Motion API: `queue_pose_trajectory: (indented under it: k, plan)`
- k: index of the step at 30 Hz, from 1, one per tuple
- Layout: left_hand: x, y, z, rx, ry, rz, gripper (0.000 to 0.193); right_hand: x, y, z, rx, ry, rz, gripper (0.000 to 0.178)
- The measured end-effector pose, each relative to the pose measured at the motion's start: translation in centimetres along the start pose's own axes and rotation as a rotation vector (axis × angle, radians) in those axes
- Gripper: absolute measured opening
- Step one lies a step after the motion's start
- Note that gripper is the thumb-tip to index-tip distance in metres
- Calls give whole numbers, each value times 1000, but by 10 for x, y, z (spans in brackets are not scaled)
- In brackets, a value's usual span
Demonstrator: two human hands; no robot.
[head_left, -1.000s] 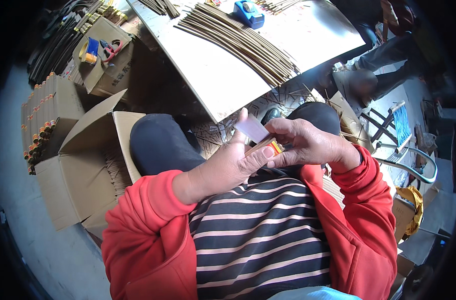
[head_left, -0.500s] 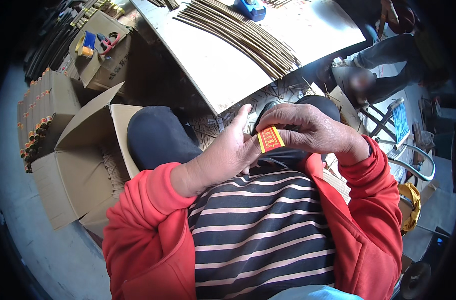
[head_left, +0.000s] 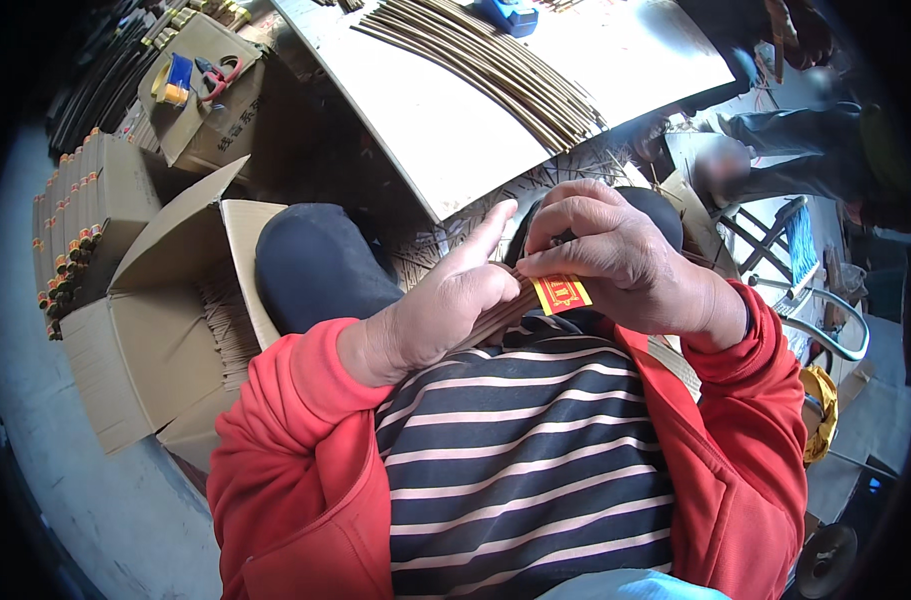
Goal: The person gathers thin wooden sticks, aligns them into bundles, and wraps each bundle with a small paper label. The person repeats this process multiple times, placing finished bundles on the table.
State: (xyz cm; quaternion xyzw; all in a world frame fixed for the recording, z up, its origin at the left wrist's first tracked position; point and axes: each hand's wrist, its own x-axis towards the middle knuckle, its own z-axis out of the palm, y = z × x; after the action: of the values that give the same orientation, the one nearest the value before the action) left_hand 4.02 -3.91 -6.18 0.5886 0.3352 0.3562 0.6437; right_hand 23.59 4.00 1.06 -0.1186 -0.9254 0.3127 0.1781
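Workshop floor, grey concrete (head_left: 85, 500), seen from above; a pale board (head_left: 455, 130) serves as worktop ahead of the seated person, with a long fan of thin brown sticks (head_left: 495, 75) laid across it and a blue tool (head_left: 507, 12) at its far edge. An open cardboard box (head_left: 160, 340) stands at the person's left, flaps up, more sticks lying inside. Beyond it, a stack of flat packs (head_left: 75, 225) with coloured ends, and a second, closed carton (head_left: 210, 95) carrying a blue-yellow item and red-handled pliers (head_left: 215, 78). Loose sticks litter the ground under the board. Another person sits at upper right, only partly in view.

Wearer: red jacket, striped shirt, dark trousers; both hands raised close to the chest, just above the lap.

Left hand (head_left: 445, 315): closed around a bundle of thin sticks (head_left: 495, 318), thumb extended upward, fingers wrapped beneath. Bundle runs diagonally from under the palm toward the right hand.

Right hand (head_left: 625, 260): fingers curled down over the upper end of the bundle, pinching a small red-and-yellow label (head_left: 562, 293) against it. Label sits between the two hands, touching the bundle, printed face up. Whether it is stuck down cannot be told.
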Motion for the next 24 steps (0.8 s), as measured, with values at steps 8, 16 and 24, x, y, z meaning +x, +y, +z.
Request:
queue_pose_trajectory:
  k: [8, 16, 24]
  plan:
    - [2, 4, 4, -144, 118, -106, 47, -3, -4, 6, -180, 150, -90, 29]
    - [1, 44, -5, -620, -11, -384, 42, 2, -2, 4, -302, 256, -302, 33]
    - [2, 56, 2, -667, 55, -411, 37, 8, 3, 3, -256, 328, -486, 25]
